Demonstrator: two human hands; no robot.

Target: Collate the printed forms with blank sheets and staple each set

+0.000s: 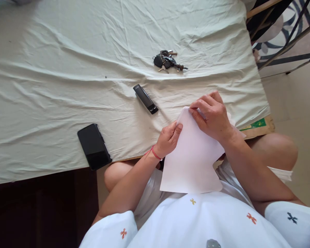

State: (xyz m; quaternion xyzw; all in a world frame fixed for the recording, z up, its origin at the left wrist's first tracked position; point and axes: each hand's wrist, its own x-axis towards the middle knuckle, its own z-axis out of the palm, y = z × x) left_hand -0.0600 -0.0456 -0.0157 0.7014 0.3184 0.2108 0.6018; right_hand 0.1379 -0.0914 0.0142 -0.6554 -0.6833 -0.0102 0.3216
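I grip white paper point(191, 165) by its side with my left hand point(169, 138) and pinch its top corner with my right hand point(212, 112), over the lap point(151, 193) beside the cloth-covered table point(67, 100).

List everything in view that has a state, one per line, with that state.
White paper: held in both hands, lower part over the lap
Left hand: closed on the paper's left edge
Right hand: fingers pinching the paper's top
Phone: screen dark, lying face up near the cloth's edge
Black stapler: lying on the cloth, unheld
Keys: bunched together, unheld
Cloth: spread out, wrinkled
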